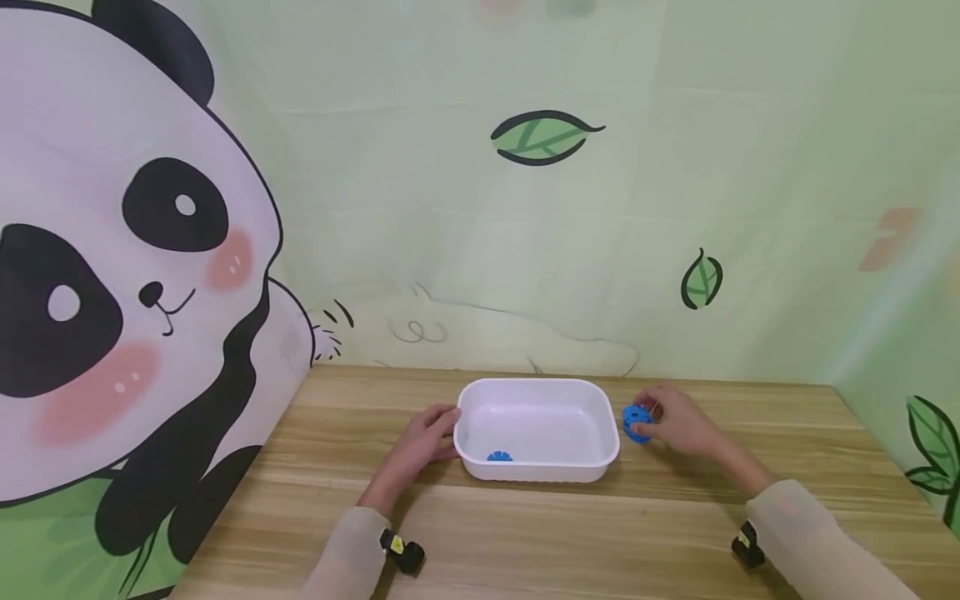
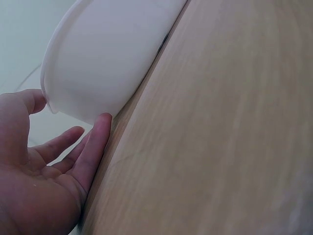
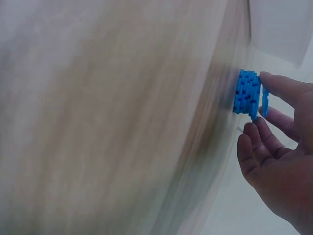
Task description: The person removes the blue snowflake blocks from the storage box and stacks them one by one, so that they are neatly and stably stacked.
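A white plastic basin (image 1: pixel 536 473) sits on the wooden table. My left hand (image 1: pixel 420 442) holds its left end; in the left wrist view the thumb is at the rim and a fingertip is by the lower wall. Right of the basin, a stack of blue notched discs (image 3: pixel 247 93) stands on the table. My right hand (image 1: pixel 675 421) pinches a single blue notched disc (image 3: pixel 265 103) just above the stack, with a narrow gap between them. Another blue disc (image 1: pixel 499 457) lies inside the basin, partly hidden by its front wall.
The wooden tabletop (image 1: pixel 525 542) extends in front of the basin and to both sides. Behind it hangs a pale green backdrop (image 1: pixel 420 208) with leaves and a large panda (image 1: pixel 180 292) at left. Small black devices are strapped to both wrists.
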A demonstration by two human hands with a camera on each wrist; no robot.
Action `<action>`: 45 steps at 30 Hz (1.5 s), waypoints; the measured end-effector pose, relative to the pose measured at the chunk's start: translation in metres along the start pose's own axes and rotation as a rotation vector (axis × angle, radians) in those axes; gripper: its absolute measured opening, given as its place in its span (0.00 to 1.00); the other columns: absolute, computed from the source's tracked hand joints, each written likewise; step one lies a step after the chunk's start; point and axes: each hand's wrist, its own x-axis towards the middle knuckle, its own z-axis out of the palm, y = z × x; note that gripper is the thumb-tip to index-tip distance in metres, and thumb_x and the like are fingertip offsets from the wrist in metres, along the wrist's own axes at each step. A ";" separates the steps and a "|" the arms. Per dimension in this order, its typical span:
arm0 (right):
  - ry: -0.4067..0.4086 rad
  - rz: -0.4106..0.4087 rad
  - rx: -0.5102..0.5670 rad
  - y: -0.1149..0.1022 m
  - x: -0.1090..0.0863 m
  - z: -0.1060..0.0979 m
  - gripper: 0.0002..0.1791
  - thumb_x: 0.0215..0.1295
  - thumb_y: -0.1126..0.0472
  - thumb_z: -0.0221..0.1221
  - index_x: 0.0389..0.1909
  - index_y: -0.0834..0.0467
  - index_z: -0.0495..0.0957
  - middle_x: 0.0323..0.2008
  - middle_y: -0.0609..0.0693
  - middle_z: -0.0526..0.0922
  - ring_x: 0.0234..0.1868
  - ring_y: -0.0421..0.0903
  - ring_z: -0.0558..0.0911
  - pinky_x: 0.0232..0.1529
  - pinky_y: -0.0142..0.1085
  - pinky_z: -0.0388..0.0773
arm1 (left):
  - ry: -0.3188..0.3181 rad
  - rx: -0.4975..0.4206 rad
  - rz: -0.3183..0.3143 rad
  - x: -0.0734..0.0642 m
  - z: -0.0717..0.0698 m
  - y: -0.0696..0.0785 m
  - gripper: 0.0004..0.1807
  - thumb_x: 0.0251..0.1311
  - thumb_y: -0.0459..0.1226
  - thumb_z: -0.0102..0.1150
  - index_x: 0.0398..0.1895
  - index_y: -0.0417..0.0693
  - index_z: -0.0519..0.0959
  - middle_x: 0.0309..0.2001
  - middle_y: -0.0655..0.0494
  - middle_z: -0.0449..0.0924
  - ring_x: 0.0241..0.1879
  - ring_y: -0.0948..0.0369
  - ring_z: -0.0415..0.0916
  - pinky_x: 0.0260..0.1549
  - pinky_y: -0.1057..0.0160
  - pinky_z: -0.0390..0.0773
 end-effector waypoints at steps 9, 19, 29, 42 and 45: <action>0.007 0.011 0.021 -0.003 -0.003 0.001 0.24 0.65 0.58 0.74 0.54 0.69 0.79 0.44 0.57 0.81 0.43 0.52 0.79 0.45 0.44 0.82 | 0.007 0.006 0.001 0.001 0.002 -0.002 0.35 0.77 0.57 0.55 0.73 0.42 0.72 0.66 0.41 0.77 0.62 0.47 0.79 0.51 0.56 0.88; -0.002 0.002 0.006 0.000 -0.002 0.004 0.22 0.66 0.58 0.74 0.51 0.68 0.78 0.41 0.55 0.81 0.41 0.49 0.78 0.41 0.40 0.80 | 0.011 0.007 0.003 0.001 0.000 -0.003 0.34 0.77 0.57 0.55 0.73 0.43 0.72 0.66 0.42 0.77 0.63 0.48 0.79 0.51 0.56 0.88; 0.000 0.026 0.008 0.001 -0.005 0.002 0.25 0.66 0.57 0.74 0.52 0.70 0.76 0.43 0.58 0.82 0.44 0.53 0.81 0.45 0.47 0.84 | 0.013 0.005 0.000 0.004 0.000 -0.003 0.33 0.77 0.57 0.55 0.73 0.44 0.72 0.65 0.42 0.78 0.62 0.48 0.79 0.50 0.57 0.88; -0.037 -0.029 -0.027 -0.001 -0.006 0.001 0.23 0.64 0.61 0.75 0.54 0.68 0.81 0.44 0.55 0.82 0.43 0.51 0.82 0.44 0.45 0.84 | 0.021 0.011 0.008 0.003 -0.001 -0.004 0.34 0.78 0.57 0.55 0.73 0.42 0.73 0.65 0.41 0.78 0.61 0.48 0.80 0.49 0.57 0.88; -0.042 -0.017 -0.047 0.000 -0.006 0.001 0.22 0.64 0.61 0.75 0.54 0.67 0.81 0.45 0.54 0.82 0.44 0.50 0.82 0.45 0.45 0.84 | 0.014 -0.027 0.021 0.003 0.000 -0.005 0.34 0.78 0.55 0.55 0.72 0.39 0.73 0.64 0.39 0.78 0.61 0.47 0.80 0.49 0.56 0.89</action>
